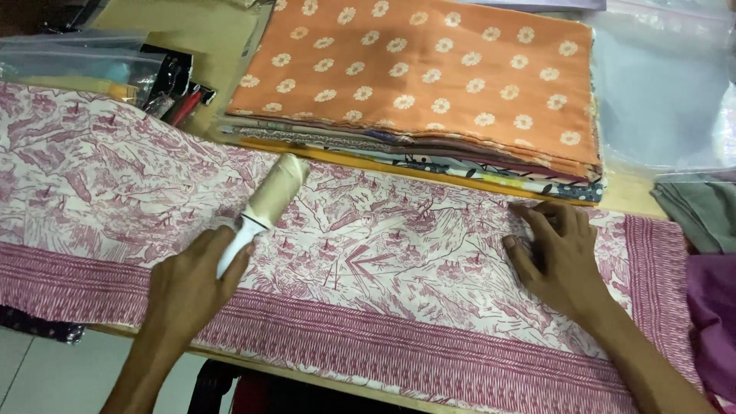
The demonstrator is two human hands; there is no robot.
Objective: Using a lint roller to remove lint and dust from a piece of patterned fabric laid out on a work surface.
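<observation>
**Lint roller on printed cloth, two hands at work**

The left hand (pixel 192 280) is closed around the white handle of a lint roller (pixel 264 205); the roller's pale cylinder points up and to the right and rests on a white cloth with a maroon print (pixel 368 261). The right hand (pixel 556 257) lies open, fingers spread and flat, pressing the same cloth well to the right of the roller; it holds nothing. The cloth is spread across the tabletop (pixel 199 38), its striped maroon border running along the near edge and hanging slightly over it. Just behind the cloth lies a stack of folded fabrics (pixel 429 149), topped by an orange piece with white daisy motifs (pixel 414 61). To the far left lie clear plastic bags (pixel 77 61) beside some red and black items too small to identify. At the right are a clear plastic sleeve (pixel 659 92), folded grey-green cloth (pixel 701 207), and a magenta fabric (pixel 713 307).
</observation>
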